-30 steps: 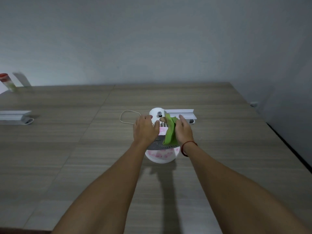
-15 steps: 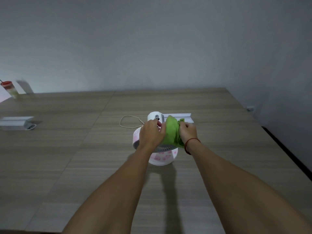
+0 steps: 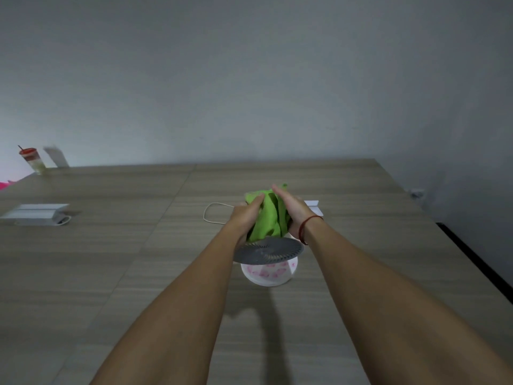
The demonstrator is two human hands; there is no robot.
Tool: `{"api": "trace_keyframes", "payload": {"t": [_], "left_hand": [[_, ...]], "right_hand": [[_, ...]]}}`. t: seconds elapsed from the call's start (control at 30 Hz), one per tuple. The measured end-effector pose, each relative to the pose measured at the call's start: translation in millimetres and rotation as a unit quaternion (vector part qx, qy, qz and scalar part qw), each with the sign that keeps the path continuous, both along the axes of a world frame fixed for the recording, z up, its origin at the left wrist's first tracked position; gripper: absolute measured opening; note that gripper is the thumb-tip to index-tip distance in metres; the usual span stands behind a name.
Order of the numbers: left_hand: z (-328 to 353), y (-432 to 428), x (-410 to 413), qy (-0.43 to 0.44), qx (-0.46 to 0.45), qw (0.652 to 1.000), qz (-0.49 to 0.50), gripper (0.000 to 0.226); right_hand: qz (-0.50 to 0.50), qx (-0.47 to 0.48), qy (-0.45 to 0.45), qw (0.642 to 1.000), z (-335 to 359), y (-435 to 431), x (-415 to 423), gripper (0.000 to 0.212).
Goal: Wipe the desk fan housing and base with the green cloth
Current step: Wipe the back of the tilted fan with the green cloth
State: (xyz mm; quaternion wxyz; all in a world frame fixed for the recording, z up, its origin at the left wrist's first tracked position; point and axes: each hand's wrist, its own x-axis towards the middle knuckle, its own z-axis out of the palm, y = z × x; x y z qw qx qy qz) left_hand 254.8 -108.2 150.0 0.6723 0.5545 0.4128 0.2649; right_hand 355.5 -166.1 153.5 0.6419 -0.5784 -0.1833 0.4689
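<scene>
A: What occupies the centre of the frame?
B: A desk fan standing on the wooden desk. Its grey grille faces the camera, tilted, above a white round base printed with pink marks.

A: Where is the green cloth?
B: The green cloth is bunched over the upper rear part of the fan, just above the grille, pressed between both hands.

A: State of the hands?
B: The left hand presses the cloth from the left side, fingers extended upward along it. The right hand, with a red cord at the wrist, presses from the right side. The two palms face each other, close together, clamped on the cloth and on whatever part of the fan lies beneath it; that part is hidden.

A: Other items?
B: A white cable loops on the desk just left of the hands. A white box lies at mid-left. A red-lidded cup stands at the far left edge, near the grey wall. A white object shows partly behind the right wrist.
</scene>
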Motion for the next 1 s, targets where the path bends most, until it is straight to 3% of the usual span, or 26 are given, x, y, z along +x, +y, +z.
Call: {"api": "trace_keyframes", "payload": {"t": [0.07, 0.23, 0.33, 0.4, 0.47, 0.53, 0.6, 0.67, 0.83, 1.0], "left_hand": [[-3, 7, -2, 0.002, 0.050, 0.998, 0.047, 0.037], [-19, 20, -2, 0.052, 0.164, 0.980, 0.102, 0.026], [-32, 26, -2, 0.147, 0.234, 0.958, 0.079, 0.044], [-42, 24, -3, 0.248, 0.277, 0.925, 0.075, 0.065], [-45, 15, -7, 0.340, 0.355, 0.861, 0.134, 0.074], [-48, 8, -6, 0.303, 0.462, 0.824, 0.128, 0.061], [-55, 6, 0, 0.274, 0.521, 0.808, 0.020, 0.045], [-64, 3, 8, 0.306, 0.511, 0.802, -0.048, 0.060], [-81, 3, 10, 0.361, 0.505, 0.782, -0.055, 0.087], [-89, 15, 2, 0.346, 0.520, 0.781, -0.006, 0.080]], "right_hand": [[-0.030, -0.033, -0.093, 0.995, -4, 1, 2, 0.027], [-0.076, -0.028, -0.220, 0.972, -15, 5, 4, 0.026], [-0.142, -0.039, -0.213, 0.966, -24, 13, 10, 0.031], [-0.177, -0.076, -0.202, 0.960, -34, 14, 21, 0.034], [-0.143, -0.117, -0.227, 0.956, -50, 11, 30, 0.028], [-0.089, -0.145, -0.251, 0.953, -67, 9, 31, 0.029], [-0.073, -0.140, -0.269, 0.950, -74, 6, 27, 0.029], [-0.081, -0.133, -0.263, 0.952, -71, 5, 25, 0.030], [-0.077, -0.161, -0.201, 0.963, -81, 4, 38, 0.036], [-0.045, -0.129, -0.239, 0.961, -86, -8, 32, 0.032]]}}
